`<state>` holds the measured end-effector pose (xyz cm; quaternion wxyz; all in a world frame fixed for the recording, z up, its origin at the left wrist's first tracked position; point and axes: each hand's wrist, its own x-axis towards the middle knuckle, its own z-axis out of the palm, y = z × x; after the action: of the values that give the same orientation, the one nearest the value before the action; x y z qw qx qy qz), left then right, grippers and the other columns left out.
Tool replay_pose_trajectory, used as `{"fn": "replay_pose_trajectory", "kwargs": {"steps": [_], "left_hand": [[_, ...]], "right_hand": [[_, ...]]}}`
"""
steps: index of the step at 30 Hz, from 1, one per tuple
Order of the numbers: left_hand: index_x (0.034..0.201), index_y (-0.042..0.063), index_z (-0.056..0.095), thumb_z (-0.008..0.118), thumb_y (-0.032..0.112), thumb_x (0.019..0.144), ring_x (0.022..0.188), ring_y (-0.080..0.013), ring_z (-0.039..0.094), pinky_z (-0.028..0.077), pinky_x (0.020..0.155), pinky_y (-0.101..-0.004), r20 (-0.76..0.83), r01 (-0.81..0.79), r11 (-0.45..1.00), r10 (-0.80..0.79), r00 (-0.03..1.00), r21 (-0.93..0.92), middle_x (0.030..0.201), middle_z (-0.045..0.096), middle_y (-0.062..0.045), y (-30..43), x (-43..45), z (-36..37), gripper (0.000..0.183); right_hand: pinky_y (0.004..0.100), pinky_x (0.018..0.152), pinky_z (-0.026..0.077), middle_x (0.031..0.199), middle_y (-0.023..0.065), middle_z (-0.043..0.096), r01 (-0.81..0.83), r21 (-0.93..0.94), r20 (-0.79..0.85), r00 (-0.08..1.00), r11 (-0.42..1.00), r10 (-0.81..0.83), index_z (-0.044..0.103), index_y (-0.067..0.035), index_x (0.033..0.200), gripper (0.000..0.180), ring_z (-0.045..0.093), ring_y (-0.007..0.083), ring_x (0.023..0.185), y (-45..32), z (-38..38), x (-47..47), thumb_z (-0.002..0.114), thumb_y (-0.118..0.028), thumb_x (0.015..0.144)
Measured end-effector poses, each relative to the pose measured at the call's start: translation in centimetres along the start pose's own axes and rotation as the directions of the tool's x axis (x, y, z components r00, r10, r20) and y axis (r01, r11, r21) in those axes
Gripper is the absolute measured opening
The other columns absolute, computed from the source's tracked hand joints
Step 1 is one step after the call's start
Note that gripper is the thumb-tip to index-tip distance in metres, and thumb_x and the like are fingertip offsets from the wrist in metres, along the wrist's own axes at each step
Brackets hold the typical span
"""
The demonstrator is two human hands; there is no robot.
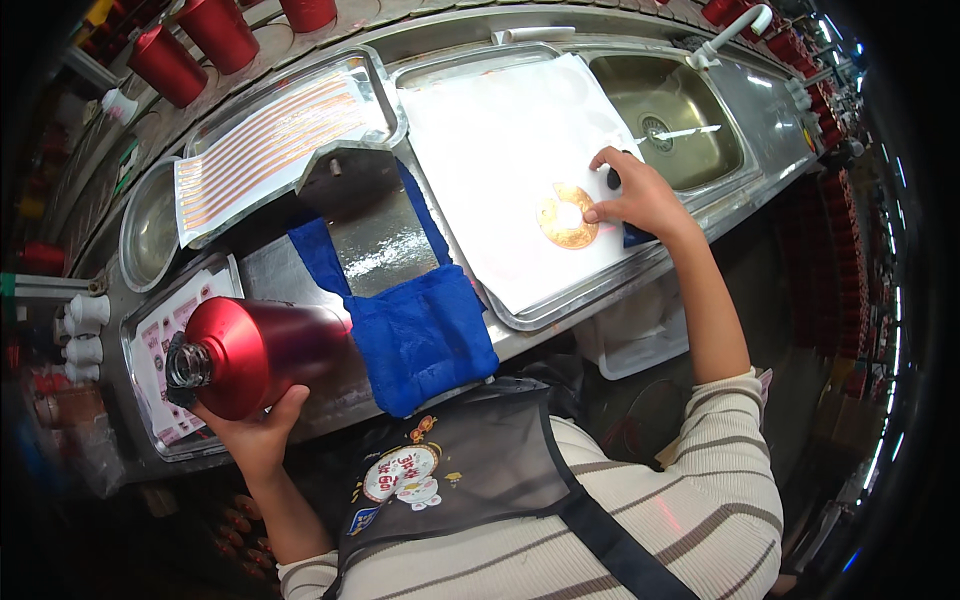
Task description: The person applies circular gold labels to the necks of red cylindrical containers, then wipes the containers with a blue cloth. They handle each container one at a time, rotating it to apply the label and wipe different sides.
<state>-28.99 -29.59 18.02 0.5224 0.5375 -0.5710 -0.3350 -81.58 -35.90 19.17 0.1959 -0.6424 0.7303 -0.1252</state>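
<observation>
My left hand (251,439) is wrapped around the lower side of a glossy red bottle (262,352), which lies tilted with its clear glass neck toward the left. Dark material clings around the neck. My right hand (645,195) is over the right part of a white sheet (510,165), its thumb touching a gold ring-shaped decal (568,216) with a gap in it. The fingers are spread from the thumb, near the sheet's right edge, beside a small black item (614,178). A blue cloth (427,337) is draped over a metal stand (382,247) between my hands.
A striped gold decal sheet (274,150) rests on a metal tray at the back left. Printed sheets (165,360) lie in another tray behind the bottle. A metal bowl (146,225) stands nearby. At right is a sink (667,120) with a white faucet (731,37). Red bottles (169,67) stand behind.
</observation>
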Motion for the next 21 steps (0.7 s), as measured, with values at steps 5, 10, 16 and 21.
{"fn": "replay_pose_trajectory", "kwargs": {"steps": [5,10,16,21], "left_hand": [[0.153,0.003,0.013,0.099,0.019,0.063,0.129,-0.0281,0.050,0.050,0.105,-0.0394,0.063,-0.039,0.998,0.036,0.997,0.053,0.146,0.039,-0.017,2.0,1.0,0.7,0.126],[0.153,0.004,0.015,0.100,0.022,0.062,0.129,-0.0274,0.050,0.045,0.107,-0.0398,0.081,-0.001,0.998,-0.003,0.997,0.057,0.146,0.039,-0.017,3.1,1.4,1.2,0.125],[0.154,0.005,0.015,0.100,0.019,0.062,0.129,-0.0266,0.050,0.044,0.109,-0.0400,0.053,0.043,0.999,-0.043,0.998,0.016,0.146,0.040,-0.016,2.8,0.9,1.0,0.126],[0.153,0.006,0.015,0.099,0.017,0.062,0.130,-0.0259,0.050,0.045,0.109,-0.0406,0.017,-0.019,0.995,0.018,1.000,0.101,0.145,0.041,-0.015,0.8,-0.2,0.1,0.125]], "right_hand": [[0.0424,0.078,0.048,0.092,0.0195,0.065,-0.051,-0.028,0.095,0.994,0.998,0.053,0.057,-0.004,0.108,0.063,0.063,0.0346,0.091,-1.1,-0.9,0.9,0.091,-0.029,0.062],[0.0427,0.074,0.047,0.089,0.0187,0.066,-0.083,-0.097,0.152,0.984,0.992,0.097,0.057,-0.002,0.100,0.059,0.063,0.0357,0.087,-2.4,-1.5,2.1,0.091,-0.029,0.061],[0.0420,0.076,0.048,0.094,0.0178,0.067,0.046,-0.105,0.134,0.990,0.993,-0.032,0.060,-0.002,0.094,0.053,0.063,0.0352,0.089,-2.7,-1.0,3.9,0.091,-0.028,0.061],[0.0413,0.079,0.048,0.096,0.0177,0.067,0.156,-0.101,0.108,0.984,0.983,-0.145,0.062,-0.002,0.097,0.053,0.063,0.0357,0.092,-3.2,-0.5,5.7,0.090,-0.029,0.062]]}}
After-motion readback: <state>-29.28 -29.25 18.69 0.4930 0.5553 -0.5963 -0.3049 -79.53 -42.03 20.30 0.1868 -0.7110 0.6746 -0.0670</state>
